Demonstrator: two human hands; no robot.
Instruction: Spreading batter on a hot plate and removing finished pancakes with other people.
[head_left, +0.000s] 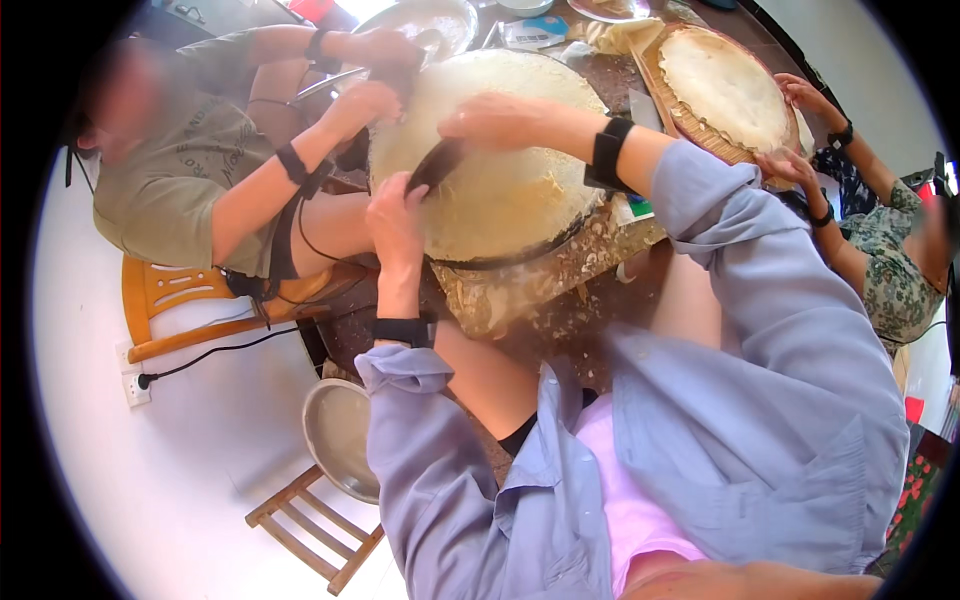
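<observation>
A large round griddle lies before me, covered by a thin pale flatbread with a rough, crumbly rim. Over its left part, my left hand and my right hand hold the two ends of a dark curved scraper. The lower left end is between my left thumb and fingers; the upper end is under my right hand, where blur hides the exact grip. Small torn shreds of the flatbread show right of the middle.
At the left, a co-worker's hands reach over the griddle's edge by a metal basin. Another person's hands touch a round woven tray bearing flatbread. A bowl and wooden stool stand lower left; a cord runs nearby.
</observation>
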